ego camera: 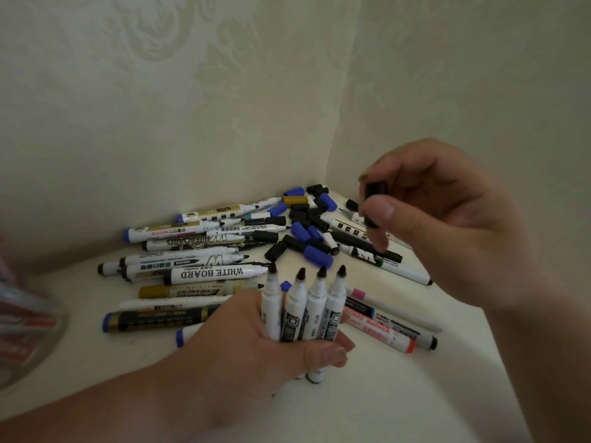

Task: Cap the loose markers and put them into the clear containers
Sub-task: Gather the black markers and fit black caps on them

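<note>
Head view looks down on a pale surface [399, 404] set in a wall corner. The left hand [249, 343] grips four open markers [299, 311] in a bunch, upright, black tips up. The right hand [447, 225] pinches a black cap [375, 195] between thumb and fingers, above and to the right of those tips and not touching them. To do this step well, I would line the cap's open end over one tip, probably the rightmost, push straight down until it seats, and keep the left grip firm so the bunch does not slip. More loose caps [308, 233], black and blue, lie near the corner, beside a pile of markers [192, 260] lying flat. A clear container [25, 318] shows blurred at the left edge, well apart from the held markers. Readable writing, mostly upside down: "WHITE BOARD" on one white barrel [212, 272], "PERMANENT" on a gold one [192, 291], and "BOARD MARKER" in red on another [371, 326]
</note>
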Available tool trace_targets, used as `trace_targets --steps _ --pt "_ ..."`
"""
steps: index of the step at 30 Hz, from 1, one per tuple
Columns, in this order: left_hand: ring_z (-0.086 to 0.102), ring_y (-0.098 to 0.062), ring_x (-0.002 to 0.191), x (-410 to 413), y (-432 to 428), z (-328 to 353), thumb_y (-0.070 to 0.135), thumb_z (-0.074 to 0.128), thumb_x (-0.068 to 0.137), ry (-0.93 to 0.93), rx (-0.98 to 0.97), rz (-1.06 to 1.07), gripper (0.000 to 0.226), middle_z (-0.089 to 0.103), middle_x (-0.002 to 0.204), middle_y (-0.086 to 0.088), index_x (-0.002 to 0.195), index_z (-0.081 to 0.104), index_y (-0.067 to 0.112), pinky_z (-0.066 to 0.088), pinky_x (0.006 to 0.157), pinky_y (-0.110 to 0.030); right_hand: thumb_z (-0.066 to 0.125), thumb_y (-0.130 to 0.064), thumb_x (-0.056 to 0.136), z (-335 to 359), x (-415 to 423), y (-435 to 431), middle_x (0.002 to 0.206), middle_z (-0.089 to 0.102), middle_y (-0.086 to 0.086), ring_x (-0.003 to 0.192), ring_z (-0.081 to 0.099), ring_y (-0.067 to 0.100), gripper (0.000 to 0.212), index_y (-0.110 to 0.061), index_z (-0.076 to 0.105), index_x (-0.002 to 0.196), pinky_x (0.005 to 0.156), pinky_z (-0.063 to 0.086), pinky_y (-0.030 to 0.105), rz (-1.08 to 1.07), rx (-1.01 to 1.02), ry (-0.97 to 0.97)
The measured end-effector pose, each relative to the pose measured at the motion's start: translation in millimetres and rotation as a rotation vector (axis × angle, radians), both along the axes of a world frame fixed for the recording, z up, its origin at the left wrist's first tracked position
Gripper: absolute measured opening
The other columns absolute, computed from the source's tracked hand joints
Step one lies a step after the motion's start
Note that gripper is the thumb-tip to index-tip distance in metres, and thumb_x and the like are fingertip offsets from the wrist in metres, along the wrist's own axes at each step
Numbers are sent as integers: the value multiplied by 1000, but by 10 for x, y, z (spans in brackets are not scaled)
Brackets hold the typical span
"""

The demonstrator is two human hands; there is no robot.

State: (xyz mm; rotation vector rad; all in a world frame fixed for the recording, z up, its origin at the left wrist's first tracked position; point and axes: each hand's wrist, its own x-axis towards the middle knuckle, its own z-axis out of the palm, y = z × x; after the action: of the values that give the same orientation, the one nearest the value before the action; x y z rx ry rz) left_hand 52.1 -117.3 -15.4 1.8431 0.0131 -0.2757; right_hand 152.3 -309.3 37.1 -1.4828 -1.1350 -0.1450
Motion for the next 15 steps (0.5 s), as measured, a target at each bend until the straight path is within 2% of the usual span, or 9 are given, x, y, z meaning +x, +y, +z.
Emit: trace_targets --steps 3,5,8,10,12,15 --pt "72 -2 74 0 5 -11 55 76 51 9 -27 -13 37 78 79 10 84 81 38 53 61 -17 69 -10 92 16 17 -21 86 55 23 64 61 35 29 -7 54 116 61 58 42 35 -14 127" --pt "73 -3 75 3 3 -1 51 76 55 8 -44 -21 32 78 80 10 84 81 39 54 63 -16 79 -7 80 19 3 -42 85 57 24 60 63 32 37 -5 54 108 57 59 40 45 -14 205" --pt "72 -2 72 4 -4 18 50 76 56 12 -49 -23 29 78 78 10 83 81 40 54 61 -16 86 -17 75 23 15 -68 84 58 33 58 60 32 28 -2 68 92 54 54 35 47 -54 184" --pt "72 0 71 14 -5 30 50 75 58 15 -30 -31 30 77 76 11 84 82 36 56 61 -18 81 -24 82 25 36 -97 84 60 33 61 54 36 22 -6 74 95 55 47 40 83 -80 183" --pt "71 0 70 19 -9 52 51 75 60 32 -20 -36 33 77 74 12 85 83 32 58 64 -21 75 -31 88 30 40 -117 81 60 29 61 51 35 24 -9 76 99 56 43 42 118 -127 221" --pt "68 6 62 19 -22 69 45 77 66 47 -32 -32 25 75 70 15 84 82 29 49 54 -11 75 -31 87 30 21 -98 73 58 14 55 47 20 24 -9 74 98 51 43 31 158 -132 312"
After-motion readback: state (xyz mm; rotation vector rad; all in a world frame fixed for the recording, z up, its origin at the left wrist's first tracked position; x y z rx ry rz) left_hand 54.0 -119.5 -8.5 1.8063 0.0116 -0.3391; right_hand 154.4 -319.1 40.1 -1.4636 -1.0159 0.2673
